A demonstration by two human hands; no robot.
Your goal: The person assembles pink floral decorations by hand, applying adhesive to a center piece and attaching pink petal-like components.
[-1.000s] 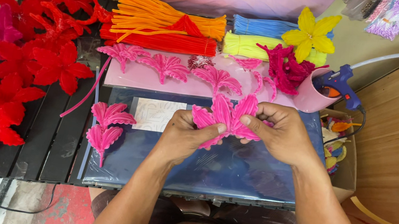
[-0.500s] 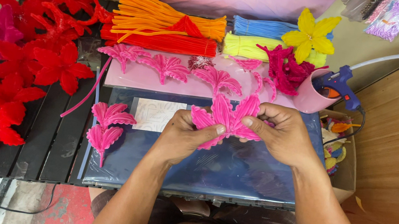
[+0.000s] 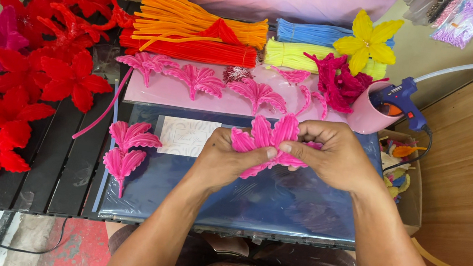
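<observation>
Over the blue sheet (image 3: 276, 202) in the head view, both hands work on one pink flower (image 3: 265, 142) made of fuzzy wire. The left hand (image 3: 226, 160) grips it from below, thumb pressed on the petals and the other fingers curled behind. The right hand (image 3: 334, 155) pinches the right side of it with thumb and fingertips closed tight. The flower is lifted a little above the sheet, between the two hands.

By my judgement, this flower is partly built: several petals are already joined (I cannot tell how many more it needs). Two pink petal groups (image 3: 126, 147) lie on the sheet at the left, and four more (image 3: 200, 80) wait in a row on the pink board (image 3: 148, 92) behind, so more assembly seems left. Many red flowers (image 3: 24, 74) lie finished on the black table (image 3: 63, 169), and a yellow flower (image 3: 364, 42) too. Wire bundles (image 3: 195, 35) lie unused behind, and a glue gun (image 3: 396, 101) stands in a pink cup (image 3: 365, 117) near the right hand.
</observation>
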